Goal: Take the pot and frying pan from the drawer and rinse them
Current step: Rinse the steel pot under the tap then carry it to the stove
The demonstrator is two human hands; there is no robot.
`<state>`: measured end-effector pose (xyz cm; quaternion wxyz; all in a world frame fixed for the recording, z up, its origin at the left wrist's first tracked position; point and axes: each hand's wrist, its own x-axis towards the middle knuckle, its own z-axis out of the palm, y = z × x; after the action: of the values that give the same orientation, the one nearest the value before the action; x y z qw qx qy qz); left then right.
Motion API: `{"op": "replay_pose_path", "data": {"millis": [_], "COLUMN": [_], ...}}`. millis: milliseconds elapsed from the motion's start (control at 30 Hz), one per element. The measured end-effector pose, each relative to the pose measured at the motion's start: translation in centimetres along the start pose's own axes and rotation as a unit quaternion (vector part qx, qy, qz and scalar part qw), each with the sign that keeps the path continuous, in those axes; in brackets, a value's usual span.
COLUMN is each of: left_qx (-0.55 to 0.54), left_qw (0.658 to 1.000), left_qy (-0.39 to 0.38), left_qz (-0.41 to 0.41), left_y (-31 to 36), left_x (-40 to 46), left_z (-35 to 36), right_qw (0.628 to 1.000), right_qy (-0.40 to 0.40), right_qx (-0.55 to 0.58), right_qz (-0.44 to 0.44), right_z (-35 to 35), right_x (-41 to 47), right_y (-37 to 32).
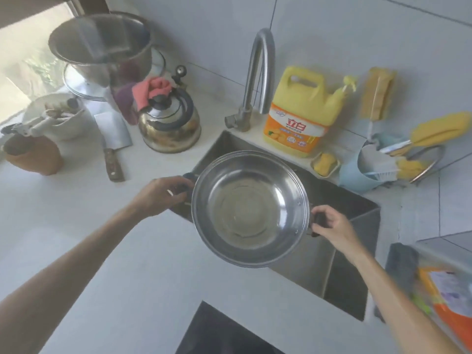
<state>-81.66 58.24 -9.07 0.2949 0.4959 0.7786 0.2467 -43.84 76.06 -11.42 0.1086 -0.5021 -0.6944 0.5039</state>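
Observation:
A round stainless steel pot [249, 208] with two dark side handles hangs in the air over the steel sink [352, 267], its open mouth facing me. My left hand [163, 194] grips the left handle and my right hand [332, 224] grips the right handle. The curved faucet [258, 72] stands behind the sink, and no water is seen running. No frying pan or drawer is in view.
On the white counter to the left lie a cleaver [112, 144], a kettle [169, 126] with a pink cloth, a utensil holder [53, 118] and a large steel pot [102, 47]. A yellow detergent jug [301, 113], soap dish [325, 163] and brush caddy [367, 169] stand behind the sink. A dark cooktop [219, 333] sits near me.

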Motion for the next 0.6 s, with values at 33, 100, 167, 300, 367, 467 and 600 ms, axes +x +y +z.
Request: {"op": "replay_pose_path", "data": {"millis": [33, 100, 167, 300, 367, 467, 600], "left_qx": [0.020, 0.048, 0.078, 0.134, 0.155, 0.179, 0.211], "left_qw": [1.000, 0.997, 0.992, 0.980, 0.974, 0.963, 0.950], "left_qy": [-0.019, -0.058, -0.092, -0.129, -0.141, -0.159, -0.188], "left_qz": [0.001, -0.006, -0.022, -0.077, -0.089, -0.122, -0.131], "left_y": [0.4, 0.6, 0.0, -2.8, -4.4, -7.0, -9.8], "left_x": [2.2, 5.9, 8.7, 12.7, 14.3, 15.6, 17.3], "left_z": [1.5, 4.4, 7.2, 12.3, 14.1, 15.6, 17.1], "right_qw": [1.000, 0.999, 0.997, 0.994, 0.993, 0.992, 0.991], "right_qy": [0.012, 0.025, 0.026, 0.005, -0.005, -0.024, -0.017], "right_qx": [0.007, 0.016, 0.022, 0.015, 0.002, -0.009, -0.007], "right_qz": [0.016, 0.040, 0.068, 0.108, 0.115, 0.126, 0.129], "right_z": [-0.3, -0.3, 0.0, 1.7, 2.9, 4.7, 6.7], "right_x": [0.8, 2.4, 4.3, 8.0, 9.8, 11.8, 13.6], "right_y": [1.7, 4.8, 8.0, 13.1, 15.6, 18.1, 18.4]}}
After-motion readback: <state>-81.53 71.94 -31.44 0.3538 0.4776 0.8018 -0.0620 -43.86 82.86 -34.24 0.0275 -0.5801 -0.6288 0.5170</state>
